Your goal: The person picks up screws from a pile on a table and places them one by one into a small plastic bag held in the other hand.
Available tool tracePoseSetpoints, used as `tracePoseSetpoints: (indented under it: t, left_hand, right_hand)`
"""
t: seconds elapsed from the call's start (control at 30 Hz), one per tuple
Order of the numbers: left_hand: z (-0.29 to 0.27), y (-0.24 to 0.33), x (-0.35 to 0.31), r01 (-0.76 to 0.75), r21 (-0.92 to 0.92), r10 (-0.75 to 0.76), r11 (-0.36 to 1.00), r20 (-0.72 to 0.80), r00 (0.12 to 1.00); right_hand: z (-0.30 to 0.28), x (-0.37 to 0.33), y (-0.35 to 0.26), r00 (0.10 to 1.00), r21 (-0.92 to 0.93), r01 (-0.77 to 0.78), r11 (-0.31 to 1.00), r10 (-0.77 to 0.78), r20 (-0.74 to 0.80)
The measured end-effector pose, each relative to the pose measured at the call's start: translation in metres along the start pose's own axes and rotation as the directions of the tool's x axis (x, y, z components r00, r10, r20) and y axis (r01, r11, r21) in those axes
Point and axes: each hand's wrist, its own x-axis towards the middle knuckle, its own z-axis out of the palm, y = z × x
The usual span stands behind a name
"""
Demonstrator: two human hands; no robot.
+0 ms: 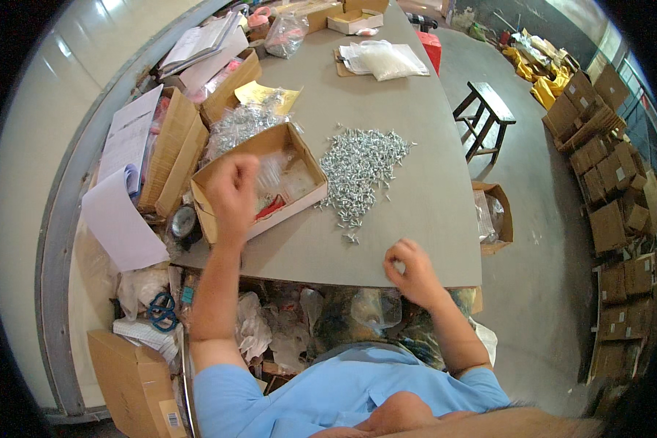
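My left hand [233,191] is raised over the left side of an open cardboard box [308,155]. Its fingers are curled closed and slightly blurred, and whatever they hold is hidden. Inside that box lie clear plastic bags [271,171] and a red item [270,208]. Close to the table's front edge, my right hand [410,271] has its fingers bent inward, with something small and pale perhaps within the curl. A spread pile of small silvery screws [361,171] rests on the grey table [423,212], beyond my right hand and to the right of the box.
Behind the box is a heap of clear bags with metal parts [244,124]. Cartons with papers [171,150] line the left side. A plastic bag of white pieces [387,62] sits farther back. A dark stool [485,117] and stacked cartons [613,226] stand to the right.
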Motion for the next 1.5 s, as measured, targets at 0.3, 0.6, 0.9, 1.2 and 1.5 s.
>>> tracePoseSetpoints:
  t: [0.3,0.6,0.9,1.2,1.5]
  left_hand:
    - [0.048,-0.124,0.047,-0.504,0.235,0.16,0.831,0.767,0.622]
    - [0.035,-0.094,0.05,-0.33,0.261,-0.028,0.907,0.82,0.572]
    - [0.044,-0.071,0.037,-0.3,0.077,0.106,0.951,0.829,0.549]
    - [0.041,-0.075,0.034,-0.521,-0.033,0.38,0.853,0.723,0.577]
    - [0.025,-0.069,0.029,-0.299,0.035,0.25,0.954,0.459,0.852]
  right_hand:
    - [0.022,0.104,0.054,0.981,-0.432,-0.107,0.895,0.165,0.098]
    - [0.036,0.066,0.025,0.947,-0.476,0.145,0.868,0.018,0.32]
    - [0.024,0.024,0.022,0.98,-0.491,0.135,0.861,-0.041,0.196]
    - [0.03,0.027,0.027,0.981,-0.462,0.166,0.871,-0.1,0.164]
    - [0.027,0.02,0.027,0.973,-0.392,0.196,0.899,-0.131,0.187]
